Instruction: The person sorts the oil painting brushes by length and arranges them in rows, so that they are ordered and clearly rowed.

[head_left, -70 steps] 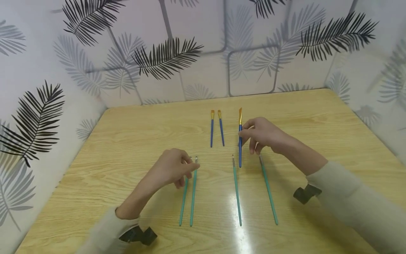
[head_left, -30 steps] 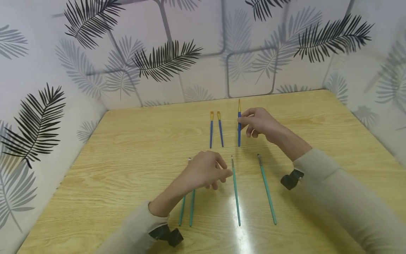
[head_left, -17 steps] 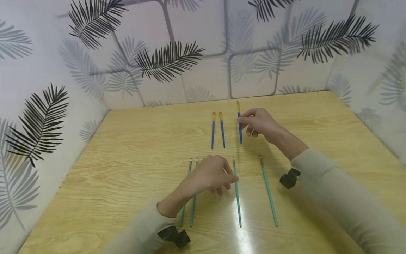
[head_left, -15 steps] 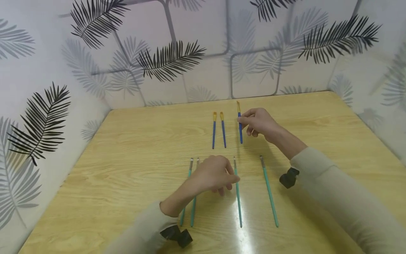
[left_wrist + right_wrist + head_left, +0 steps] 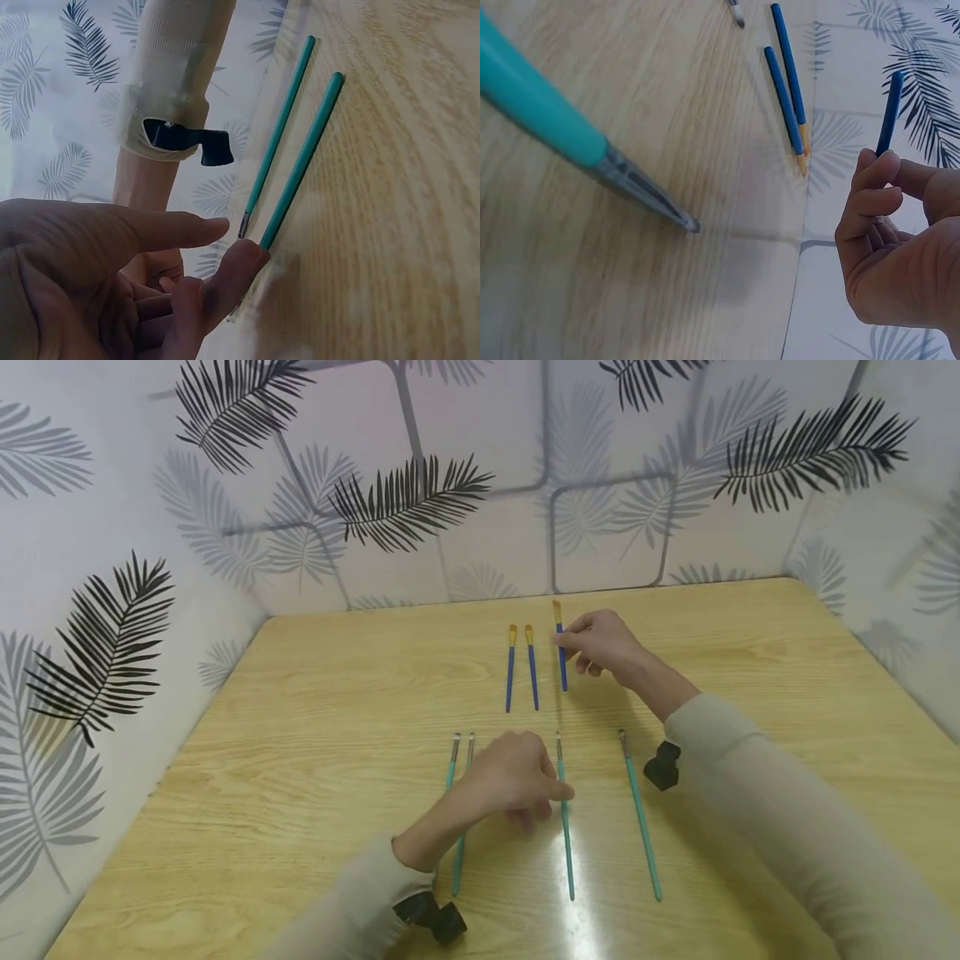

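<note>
My right hand (image 5: 606,647) pinches a blue paintbrush (image 5: 562,668) by its handle, bristles toward the wall; in the right wrist view the blue handle (image 5: 891,109) rises from between thumb and fingers. Left of it, two more blue brushes (image 5: 510,681) with gold ferrules lie side by side. My left hand (image 5: 510,777) is over a thin teal paintbrush (image 5: 567,843), its thumb tip overlapping the handle in the head view. Thumb and index finger stand slightly apart in the left wrist view, with teal brushes (image 5: 304,165) behind them. Two teal brushes (image 5: 459,860) are partly hidden under the left hand and forearm.
Another teal brush (image 5: 643,827) lies at the right, below the right forearm. The wooden table (image 5: 300,735) meets leaf-patterned walls (image 5: 450,552) at the back and sides. Black wrist cameras (image 5: 431,918) are worn on both sleeves.
My left hand has moved right, from the two left teal brushes to the thin one. The right hand has carried the blue brush farther back and slightly left, toward the other blue brushes.
</note>
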Action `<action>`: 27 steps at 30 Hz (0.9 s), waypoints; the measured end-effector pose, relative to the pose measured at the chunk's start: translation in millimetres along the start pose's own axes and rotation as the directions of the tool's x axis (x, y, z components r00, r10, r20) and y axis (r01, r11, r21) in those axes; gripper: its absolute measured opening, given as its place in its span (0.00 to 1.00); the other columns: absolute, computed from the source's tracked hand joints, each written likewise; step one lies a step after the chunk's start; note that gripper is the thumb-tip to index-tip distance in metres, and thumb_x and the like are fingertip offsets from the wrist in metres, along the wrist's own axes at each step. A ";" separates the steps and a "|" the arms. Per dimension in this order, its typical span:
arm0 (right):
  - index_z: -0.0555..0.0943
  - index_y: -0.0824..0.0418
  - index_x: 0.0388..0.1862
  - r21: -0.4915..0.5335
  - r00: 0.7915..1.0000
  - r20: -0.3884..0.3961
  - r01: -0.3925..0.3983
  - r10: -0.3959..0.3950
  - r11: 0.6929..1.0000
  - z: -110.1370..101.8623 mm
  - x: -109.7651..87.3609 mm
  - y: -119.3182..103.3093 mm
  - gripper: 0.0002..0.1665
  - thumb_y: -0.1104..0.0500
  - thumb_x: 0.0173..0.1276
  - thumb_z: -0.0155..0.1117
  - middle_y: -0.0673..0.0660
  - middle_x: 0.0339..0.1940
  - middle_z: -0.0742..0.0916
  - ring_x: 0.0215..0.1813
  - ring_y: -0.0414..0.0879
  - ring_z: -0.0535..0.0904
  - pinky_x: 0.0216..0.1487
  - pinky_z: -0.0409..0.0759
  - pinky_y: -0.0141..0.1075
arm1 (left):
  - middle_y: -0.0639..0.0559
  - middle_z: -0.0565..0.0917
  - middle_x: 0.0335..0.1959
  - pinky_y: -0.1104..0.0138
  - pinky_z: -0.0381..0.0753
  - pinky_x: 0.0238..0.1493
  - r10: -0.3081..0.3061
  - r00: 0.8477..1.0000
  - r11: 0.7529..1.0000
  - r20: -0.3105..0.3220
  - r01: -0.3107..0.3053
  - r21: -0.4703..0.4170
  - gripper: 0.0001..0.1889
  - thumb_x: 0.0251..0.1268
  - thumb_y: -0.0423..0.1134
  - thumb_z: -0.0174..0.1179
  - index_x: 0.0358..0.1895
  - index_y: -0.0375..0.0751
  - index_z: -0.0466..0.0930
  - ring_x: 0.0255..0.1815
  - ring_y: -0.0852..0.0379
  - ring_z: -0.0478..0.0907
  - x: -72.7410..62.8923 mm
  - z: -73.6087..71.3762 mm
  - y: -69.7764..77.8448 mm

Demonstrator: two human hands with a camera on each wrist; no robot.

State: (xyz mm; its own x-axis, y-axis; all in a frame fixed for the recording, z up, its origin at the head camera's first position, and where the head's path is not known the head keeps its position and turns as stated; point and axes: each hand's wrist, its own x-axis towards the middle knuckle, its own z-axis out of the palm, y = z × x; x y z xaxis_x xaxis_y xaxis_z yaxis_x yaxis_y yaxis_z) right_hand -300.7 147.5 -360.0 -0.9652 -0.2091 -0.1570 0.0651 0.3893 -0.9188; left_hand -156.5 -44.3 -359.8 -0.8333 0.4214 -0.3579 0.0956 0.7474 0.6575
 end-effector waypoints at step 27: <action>0.82 0.74 0.51 -0.271 1.000 -0.005 -0.011 0.010 0.963 13.7 29.8 19.0 0.17 0.58 0.77 0.65 0.57 0.29 0.87 0.20 0.38 0.78 0.23 0.74 0.29 | 0.45 0.83 0.12 0.66 0.85 0.16 -0.039 0.999 0.997 -0.007 0.039 -0.066 0.18 0.62 0.35 0.75 0.17 0.32 0.81 0.10 0.53 0.83 11.7 16.9 -3.1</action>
State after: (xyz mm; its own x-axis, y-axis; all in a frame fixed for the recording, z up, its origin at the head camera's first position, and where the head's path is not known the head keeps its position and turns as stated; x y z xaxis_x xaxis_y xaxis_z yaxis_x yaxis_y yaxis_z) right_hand -324.7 136.4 -387.1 -0.9658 -0.2008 -0.1640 0.0044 0.6200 -0.7846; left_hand -157.4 -33.0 -377.2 -0.8404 0.3880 -0.3783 0.0273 0.7276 0.6855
